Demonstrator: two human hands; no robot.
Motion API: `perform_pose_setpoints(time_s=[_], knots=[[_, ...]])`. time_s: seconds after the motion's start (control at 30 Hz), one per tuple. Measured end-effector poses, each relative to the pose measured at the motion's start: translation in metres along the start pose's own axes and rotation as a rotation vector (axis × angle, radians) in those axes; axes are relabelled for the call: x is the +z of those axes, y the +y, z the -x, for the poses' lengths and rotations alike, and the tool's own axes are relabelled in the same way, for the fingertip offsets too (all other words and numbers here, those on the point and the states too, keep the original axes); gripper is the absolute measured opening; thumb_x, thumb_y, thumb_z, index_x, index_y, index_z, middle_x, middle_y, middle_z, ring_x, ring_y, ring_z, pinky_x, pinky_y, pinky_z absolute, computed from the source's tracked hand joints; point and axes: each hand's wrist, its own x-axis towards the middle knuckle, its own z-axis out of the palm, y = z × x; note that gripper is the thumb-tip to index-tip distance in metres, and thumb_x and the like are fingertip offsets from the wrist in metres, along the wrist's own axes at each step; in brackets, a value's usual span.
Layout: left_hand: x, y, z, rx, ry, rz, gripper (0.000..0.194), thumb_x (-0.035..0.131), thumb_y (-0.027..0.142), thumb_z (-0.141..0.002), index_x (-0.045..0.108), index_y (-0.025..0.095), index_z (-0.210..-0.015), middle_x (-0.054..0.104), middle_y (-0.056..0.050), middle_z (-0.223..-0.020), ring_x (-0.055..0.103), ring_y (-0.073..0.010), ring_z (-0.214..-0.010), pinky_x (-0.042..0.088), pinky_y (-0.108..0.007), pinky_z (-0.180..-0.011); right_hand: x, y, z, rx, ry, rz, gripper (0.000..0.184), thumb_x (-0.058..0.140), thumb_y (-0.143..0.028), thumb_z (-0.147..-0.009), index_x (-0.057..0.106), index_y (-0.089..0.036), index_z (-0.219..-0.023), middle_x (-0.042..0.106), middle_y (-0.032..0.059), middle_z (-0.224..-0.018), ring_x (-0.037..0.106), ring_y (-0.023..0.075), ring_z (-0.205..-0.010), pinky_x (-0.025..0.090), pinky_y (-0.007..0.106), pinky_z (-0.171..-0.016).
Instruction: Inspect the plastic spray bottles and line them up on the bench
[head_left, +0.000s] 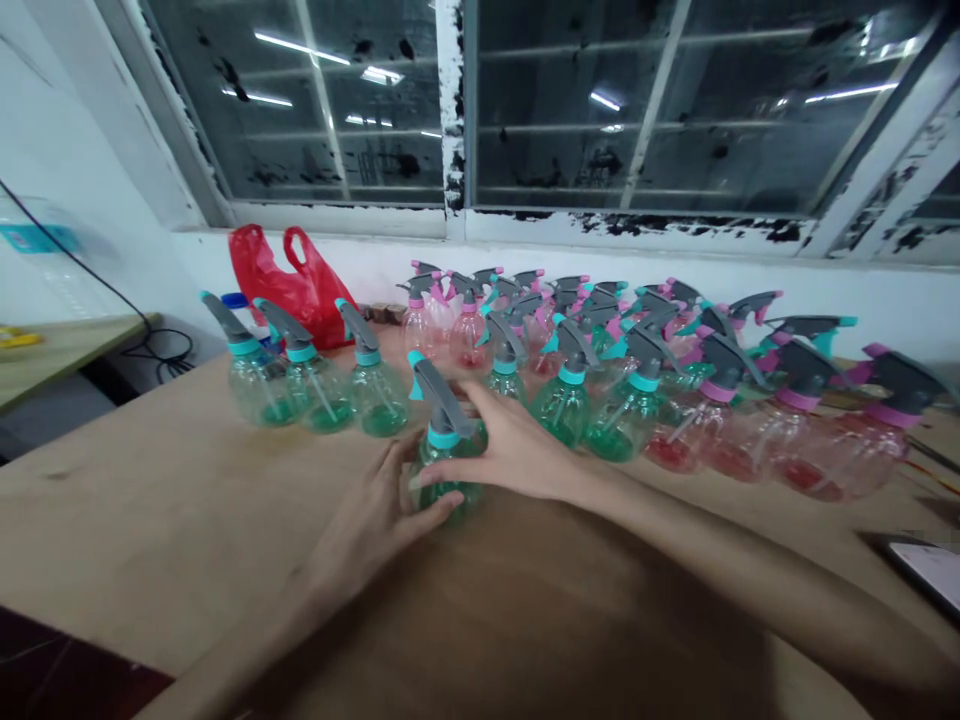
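A green spray bottle (444, 440) with a grey and teal trigger head stands in front of me, held between both hands. My left hand (397, 500) curls round its lower left side, the thumb across the front. From the right, my right hand (510, 445) wraps its upper body, thumb across the front below the teal collar and fingers behind. Left of it stand three more green spray bottles, the nearest a green bottle (377, 395). Close on the right is another green spray bottle (562, 405).
Rows of green and pink spray bottles fill the right and back, with a pink bottle (847, 450) at the right end. A red plastic bag (322, 300) sits behind on the wooden table (187, 500). A phone (926, 570) lies at the right edge. Windows rise behind.
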Motion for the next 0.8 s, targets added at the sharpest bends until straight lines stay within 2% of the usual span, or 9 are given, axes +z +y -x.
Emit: perform_pose_setpoints(time_s=[0.03, 0.1, 0.17, 0.23, 0.33, 0.47, 0.6, 0.8], knots=[[0.000, -0.008, -0.003, -0.020, 0.017, -0.001, 0.058, 0.057, 0.050, -0.086, 0.033, 0.024, -0.132, 0.054, -0.008, -0.123, 0.056, -0.0268, -0.109, 0.048, -0.041, -0.088, -0.005, 0.000, 0.000, 0.007, 0.007, 0.050, 0.072, 0.072, -0.045, -0.069, 0.043, -0.023, -0.131, 0.056, 0.0105, -0.127, 0.055, 0.0280, -0.112, 0.047, 0.044, -0.087], [-0.001, -0.020, -0.010, -0.043, 0.051, -0.022, 0.054, 0.056, 0.054, -0.084, 0.038, 0.021, -0.124, 0.058, -0.008, -0.113, 0.060, -0.0258, -0.099, 0.051, -0.040, -0.080, -0.016, 0.000, 0.000, -0.066, 0.117, 0.177, 0.048, 0.068, -0.047, -0.074, 0.055, -0.023, -0.114, 0.061, 0.0080, -0.118, 0.056, 0.0255, -0.108, 0.045, 0.043, -0.089], [-0.004, -0.028, -0.019, -0.038, 0.092, -0.167, 0.050, 0.054, 0.057, -0.084, 0.045, 0.020, -0.116, 0.060, -0.006, -0.104, 0.061, -0.0260, -0.094, 0.050, -0.040, -0.078, -0.030, 0.001, -0.003, -0.176, 0.254, 0.294, 0.024, 0.061, -0.039, -0.082, 0.060, -0.021, -0.098, 0.066, 0.0058, -0.102, 0.061, 0.0207, -0.096, 0.046, 0.038, -0.086], [-0.007, -0.028, -0.031, -0.031, 0.127, -0.244, 0.051, 0.055, 0.060, -0.082, 0.049, 0.019, -0.112, 0.058, -0.008, -0.102, 0.058, -0.0290, -0.099, 0.046, -0.043, -0.084, -0.044, 0.002, -0.009, -0.218, 0.361, 0.440, 0.014, 0.055, -0.031, -0.086, 0.061, -0.020, -0.092, 0.067, 0.0052, -0.093, 0.061, 0.0196, -0.089, 0.047, 0.034, -0.079], [-0.014, -0.022, -0.047, -0.004, 0.124, -0.330, 0.052, 0.055, 0.061, -0.081, 0.054, 0.018, -0.110, 0.057, -0.008, -0.100, 0.053, -0.0315, -0.102, 0.042, -0.046, -0.088, -0.059, 0.008, -0.022, -0.151, 0.425, 0.678, 0.019, 0.055, -0.031, -0.085, 0.061, -0.017, -0.096, 0.066, 0.0087, -0.094, 0.060, 0.0241, -0.091, 0.045, 0.038, -0.080], [-0.018, -0.012, -0.063, 0.032, 0.075, -0.421, 0.051, 0.055, 0.057, -0.084, 0.058, 0.013, -0.108, 0.056, -0.010, -0.094, 0.053, -0.0310, -0.098, 0.039, -0.044, -0.091, -0.061, 0.019, -0.038, -0.003, 0.435, 0.880, 0.033, 0.057, -0.035, -0.082, 0.060, -0.010, -0.103, 0.067, 0.0154, -0.097, 0.059, 0.0316, -0.096, 0.045, 0.043, -0.082], [-0.020, -0.008, -0.075, 0.028, 0.079, -0.507, 0.050, 0.060, 0.051, -0.084, 0.058, 0.010, -0.113, 0.054, -0.012, -0.097, 0.049, -0.0333, -0.101, 0.037, -0.044, -0.091, -0.052, 0.028, -0.048, 0.102, 0.392, 0.969, 0.042, 0.054, -0.041, -0.083, 0.058, -0.007, -0.109, 0.069, 0.0157, -0.089, 0.063, 0.0318, -0.087, 0.044, 0.043, -0.079], [-0.019, -0.010, -0.087, 0.007, 0.088, -0.590, 0.041, 0.057, 0.050, -0.086, 0.063, 0.014, -0.104, 0.054, -0.011, -0.089, 0.050, -0.0329, -0.095, 0.041, -0.043, -0.083, -0.046, 0.037, -0.053, 0.108, 0.326, 1.024, 0.042, 0.049, -0.035, -0.086, 0.055, -0.004, -0.113, 0.068, 0.0136, -0.071, 0.064, 0.0290, -0.069, 0.039, 0.044, -0.080]])
